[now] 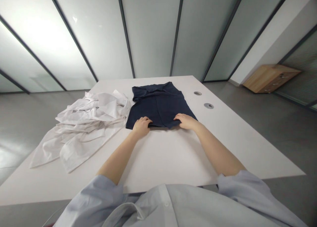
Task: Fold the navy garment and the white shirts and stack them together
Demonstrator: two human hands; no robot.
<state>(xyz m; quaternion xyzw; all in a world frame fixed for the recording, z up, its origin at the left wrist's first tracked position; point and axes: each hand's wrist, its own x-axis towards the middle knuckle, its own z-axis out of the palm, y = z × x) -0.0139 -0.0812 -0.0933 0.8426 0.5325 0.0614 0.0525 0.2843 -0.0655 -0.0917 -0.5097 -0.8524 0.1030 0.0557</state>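
A dark navy shirt (159,103) lies flat and partly folded on the white table (173,154), its collar at the far end. My left hand (141,125) grips the near hem toward its left side, fingers curled over the edge. My right hand (186,120) pinches the same hem toward its right side. Both forearms reach forward over the table.
A heap of crumpled white garments (86,124) lies left of the navy shirt, touching its left edge. Two round cable holes (208,105) sit in the table to the right. A wooden cabinet (269,77) stands on the floor at the far right. Glass walls rise behind.
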